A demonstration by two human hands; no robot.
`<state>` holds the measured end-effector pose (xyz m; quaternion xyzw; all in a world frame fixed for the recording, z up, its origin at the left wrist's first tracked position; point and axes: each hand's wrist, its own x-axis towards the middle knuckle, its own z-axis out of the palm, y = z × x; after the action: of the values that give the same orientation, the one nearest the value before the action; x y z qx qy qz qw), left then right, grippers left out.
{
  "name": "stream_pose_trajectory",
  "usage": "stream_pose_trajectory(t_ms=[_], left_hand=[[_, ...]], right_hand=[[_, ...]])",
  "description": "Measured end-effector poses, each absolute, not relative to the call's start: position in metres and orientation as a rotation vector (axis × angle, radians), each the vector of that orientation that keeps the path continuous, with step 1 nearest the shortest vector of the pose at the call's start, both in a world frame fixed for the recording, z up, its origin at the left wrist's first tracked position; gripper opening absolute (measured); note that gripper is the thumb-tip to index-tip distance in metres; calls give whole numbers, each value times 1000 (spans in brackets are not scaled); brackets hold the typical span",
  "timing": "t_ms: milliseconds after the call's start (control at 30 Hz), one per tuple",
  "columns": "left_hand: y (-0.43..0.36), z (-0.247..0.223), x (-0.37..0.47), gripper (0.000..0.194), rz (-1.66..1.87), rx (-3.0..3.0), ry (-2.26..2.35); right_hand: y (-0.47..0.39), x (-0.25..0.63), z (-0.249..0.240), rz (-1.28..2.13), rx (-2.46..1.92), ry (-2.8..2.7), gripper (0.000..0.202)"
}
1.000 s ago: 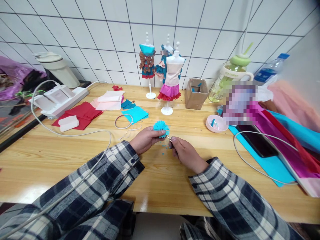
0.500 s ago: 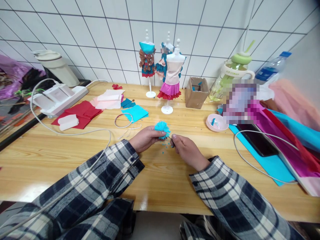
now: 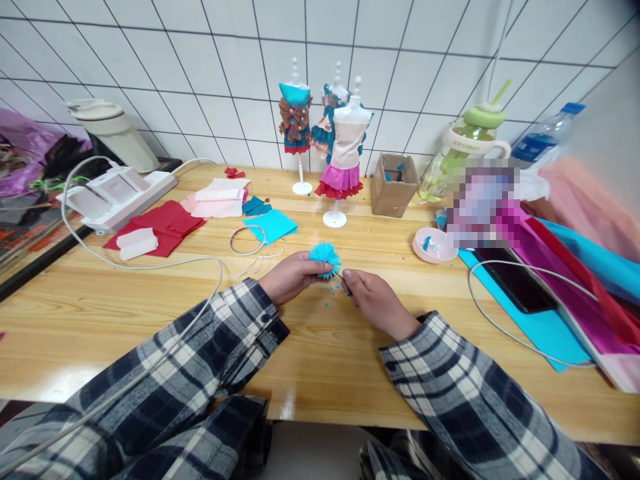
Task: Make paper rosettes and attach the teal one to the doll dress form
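Note:
My left hand (image 3: 295, 277) pinches a round, pleated turquoise paper piece (image 3: 325, 259) with a notched edge, thumb on top. My right hand (image 3: 373, 297) is closed round a pair of small scissors (image 3: 346, 288), mostly hidden by the fingers; the thin dark tip meets the lower right edge of the paper. Tiny turquoise clippings (image 3: 327, 293) lie on the table just below. Beyond my left hand are a flat turquoise sheet (image 3: 274, 227) and a ring-shaped bangle or roll (image 3: 231, 241).
Small dress forms in paper clothes, one with a pink skirt (image 3: 341, 179), stand by the wall. Nearby are a cardboard box (image 3: 395, 193), pink bowl (image 3: 434, 256), drink bottle (image 3: 437, 157) and phone (image 3: 520, 283). At left, a power strip (image 3: 120, 207) trails a white cable (image 3: 150, 269).
Almost nothing differs. My right hand and the scissors tip shift very slightly at the paper's edge; my left hand keeps the paper in place.

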<state>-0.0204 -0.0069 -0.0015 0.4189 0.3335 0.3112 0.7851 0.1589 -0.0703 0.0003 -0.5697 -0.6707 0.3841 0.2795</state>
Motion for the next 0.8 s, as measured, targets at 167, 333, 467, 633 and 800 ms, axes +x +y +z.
stream_pose_trajectory(t_ms=[167,333,467,633,800], left_hand=[[-7,-2,-21,21,676,885,718],[-7,-2,-21,22,730,815,774],[-8,-2,-20,23,748,801,784],[-8,-3,-19,24,753,828,771],[-10,-7,-18,25,708,1012,751]], right_hand=[[-69,160,0,1034,-1527,-1789,45],[-69,160,-6,1068,-1525,-1693,48],[-71,158,-10,1078,-1482,-1624,48],[-74,154,-5,1105,-1512,-1571,44],[-72,152,0,1095,-1547,-1400,40]])
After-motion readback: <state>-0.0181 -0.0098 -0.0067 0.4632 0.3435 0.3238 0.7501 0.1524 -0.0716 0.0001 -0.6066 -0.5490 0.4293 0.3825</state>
